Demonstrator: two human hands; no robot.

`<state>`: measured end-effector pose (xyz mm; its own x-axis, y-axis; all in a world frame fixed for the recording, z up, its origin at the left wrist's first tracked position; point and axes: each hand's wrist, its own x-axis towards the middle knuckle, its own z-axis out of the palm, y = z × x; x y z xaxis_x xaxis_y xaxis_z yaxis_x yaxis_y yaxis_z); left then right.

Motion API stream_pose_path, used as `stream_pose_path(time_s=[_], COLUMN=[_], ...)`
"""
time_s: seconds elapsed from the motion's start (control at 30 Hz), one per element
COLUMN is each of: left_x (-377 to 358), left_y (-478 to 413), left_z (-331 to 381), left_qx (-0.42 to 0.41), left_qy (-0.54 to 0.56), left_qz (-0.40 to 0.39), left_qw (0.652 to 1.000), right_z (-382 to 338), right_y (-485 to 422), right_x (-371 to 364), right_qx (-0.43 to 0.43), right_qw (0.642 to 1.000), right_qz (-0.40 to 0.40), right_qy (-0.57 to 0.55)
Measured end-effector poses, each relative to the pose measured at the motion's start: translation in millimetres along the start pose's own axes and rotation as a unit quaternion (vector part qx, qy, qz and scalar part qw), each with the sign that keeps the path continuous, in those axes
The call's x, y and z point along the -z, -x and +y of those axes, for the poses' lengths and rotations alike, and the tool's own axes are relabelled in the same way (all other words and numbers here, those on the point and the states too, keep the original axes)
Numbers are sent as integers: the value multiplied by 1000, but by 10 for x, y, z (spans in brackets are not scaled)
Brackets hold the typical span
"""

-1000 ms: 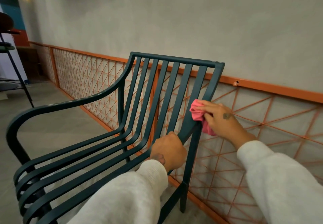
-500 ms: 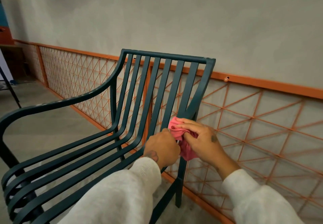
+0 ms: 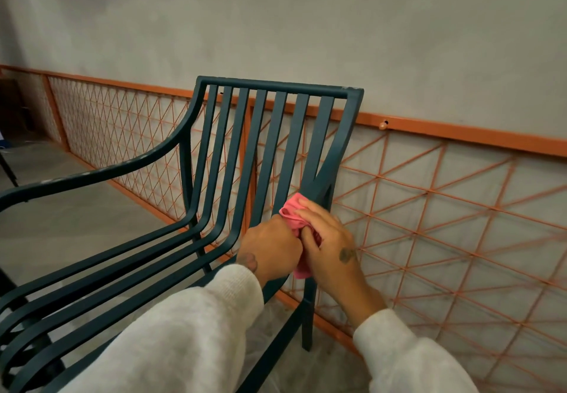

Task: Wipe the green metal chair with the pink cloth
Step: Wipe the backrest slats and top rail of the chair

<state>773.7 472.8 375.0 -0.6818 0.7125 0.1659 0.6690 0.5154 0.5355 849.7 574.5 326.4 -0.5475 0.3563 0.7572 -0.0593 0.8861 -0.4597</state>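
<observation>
My right hand (image 3: 328, 248) clutches the pink cloth (image 3: 294, 217) on the green metal chair (image 3: 348, 134), whose corner post runs long toward 1 o'clock from my fingers; my left hand (image 3: 270, 248) grips the frame, touching at 9 o'clock

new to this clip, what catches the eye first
The green metal chair fills the left and centre, with a slatted back. At the back's lower right, the right hand holds a bright pink cloth to the frame, the left hand gripping the chair beside it. An orange lattice railing runs along the grey wall behind.
</observation>
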Motion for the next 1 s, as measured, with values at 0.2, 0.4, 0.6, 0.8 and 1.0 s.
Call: stream_pose_path(time_s=[0.2, 0.4, 0.6, 0.8, 1.0], left_x=[-12, -57, -45, -80, -62], left_y=[-55, -73, -118, -138, -72], left_z=[-21, -24, -58, -54, -23], left_qx=[14, 24, 28, 26, 19], left_qy=[-25, -35, -42, -30, -37], left_qz=[-3, 5, -6, 9, 6], left_qw=[1000, 999, 999, 999, 999], right_z=[205, 200, 290, 451, 720], right_y=[-88, 0, -422, -859, -389], right_x=[152, 52, 116, 203, -125], right_qx=[-94, -42, -106, -259, -335], right_qw=[994, 998, 987, 940, 900], right_qz=[39, 48, 87, 136, 132], right_qy=[-41, -3, -80, -173, -246])
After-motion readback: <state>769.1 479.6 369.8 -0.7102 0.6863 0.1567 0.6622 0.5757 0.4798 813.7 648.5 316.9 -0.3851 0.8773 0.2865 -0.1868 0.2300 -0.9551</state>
